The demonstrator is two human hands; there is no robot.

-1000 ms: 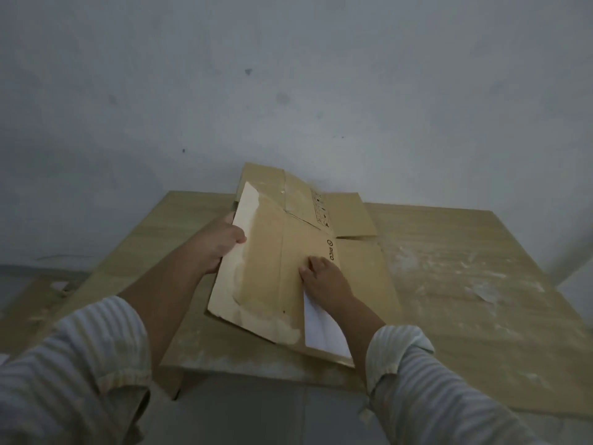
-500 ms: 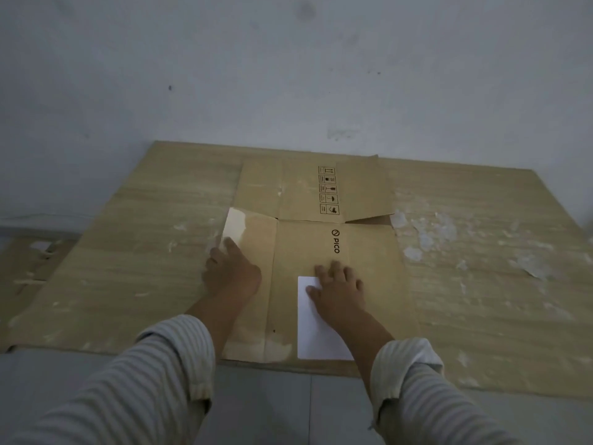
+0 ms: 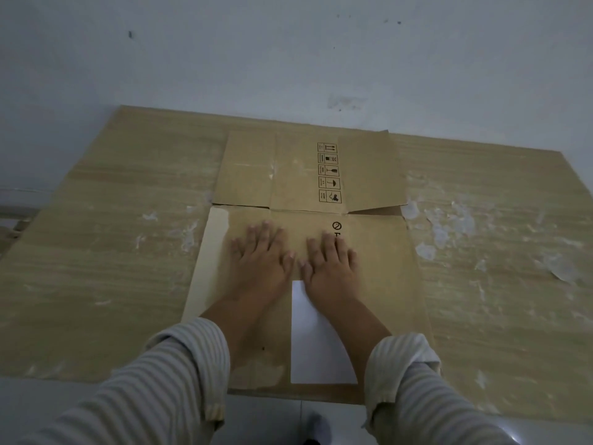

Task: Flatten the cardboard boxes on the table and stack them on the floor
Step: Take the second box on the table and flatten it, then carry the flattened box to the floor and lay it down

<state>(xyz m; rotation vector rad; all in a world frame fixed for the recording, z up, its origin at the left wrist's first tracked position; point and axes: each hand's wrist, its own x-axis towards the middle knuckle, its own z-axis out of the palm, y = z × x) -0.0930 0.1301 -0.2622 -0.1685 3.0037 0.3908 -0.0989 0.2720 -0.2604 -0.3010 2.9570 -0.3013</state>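
A brown cardboard box (image 3: 382,271) lies flat on the wooden table (image 3: 96,252), its end flaps spread toward the wall. It carries black handling symbols (image 3: 329,171) on the far flap and a white label (image 3: 316,342) near the front edge. My left hand (image 3: 260,261) and my right hand (image 3: 330,268) rest side by side on the middle of the box, palms down, fingers spread, thumbs nearly touching. Neither hand grips anything. My right wrist covers part of the label.
The table butts against a pale wall (image 3: 288,59). Scraps of torn tape or white residue (image 3: 449,226) speckle the tabletop, mostly right of the box. Grey floor (image 3: 272,419) shows below the table's front edge. More brown board lies at the far left (image 3: 9,232).
A second ago my left hand held up the box's left panel; it folded down flat. Both hands then slid together to the centre and press the box down. The view tilted lower.
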